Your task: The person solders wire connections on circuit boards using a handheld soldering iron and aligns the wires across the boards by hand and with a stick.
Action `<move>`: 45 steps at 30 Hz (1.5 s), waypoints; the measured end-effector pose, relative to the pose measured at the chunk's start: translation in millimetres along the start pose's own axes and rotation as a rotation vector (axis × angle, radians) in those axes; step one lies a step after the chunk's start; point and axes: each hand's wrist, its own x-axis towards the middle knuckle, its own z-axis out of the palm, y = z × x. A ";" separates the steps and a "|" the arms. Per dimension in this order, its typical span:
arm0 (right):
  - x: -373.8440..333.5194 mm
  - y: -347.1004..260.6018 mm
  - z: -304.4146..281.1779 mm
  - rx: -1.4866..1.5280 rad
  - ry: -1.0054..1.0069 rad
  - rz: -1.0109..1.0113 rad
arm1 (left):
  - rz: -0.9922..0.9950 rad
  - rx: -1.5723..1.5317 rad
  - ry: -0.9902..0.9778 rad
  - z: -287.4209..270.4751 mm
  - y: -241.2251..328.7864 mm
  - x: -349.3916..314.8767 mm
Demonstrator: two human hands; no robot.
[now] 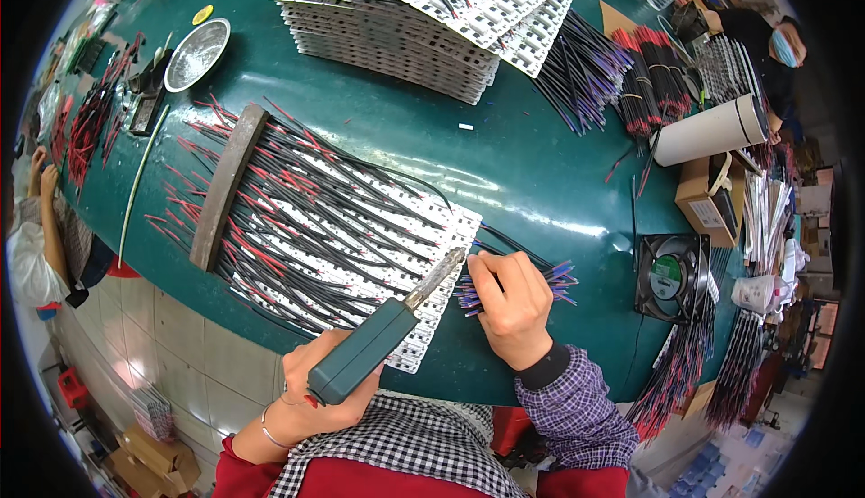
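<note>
Okay so your left hand [311, 379] has its fingers wrapped snugly around the green-handled tool [368, 347], with the metal tip up by the right edge of the white boards [407, 356]. Your right hand [515, 307] is just past that edge, fingers curled in over the purple-tipped wires [564, 276]; honestly can't tell whether they've closed on one, your knuckles hide it. The boards lie on the green counter [396, 133] right in front of you, black-and-red wires [315, 194] fanned across them, a dark bar [229, 187] lying over those. Tall board stack [378, 58] farther back, black fan [671, 277] off right.
</note>
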 end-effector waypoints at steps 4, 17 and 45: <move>1.3 -0.6 -2.8 0.047 -0.003 0.014 | 0.040 0.016 0.007 2.9 -3.7 -1.7; 1.3 -1.5 -2.5 0.039 -0.003 0.021 | -0.040 -0.092 -0.019 6.9 0.0 3.9; 0.5 3.9 0.1 0.086 0.013 0.001 | -0.070 -0.069 -0.008 4.4 2.2 1.5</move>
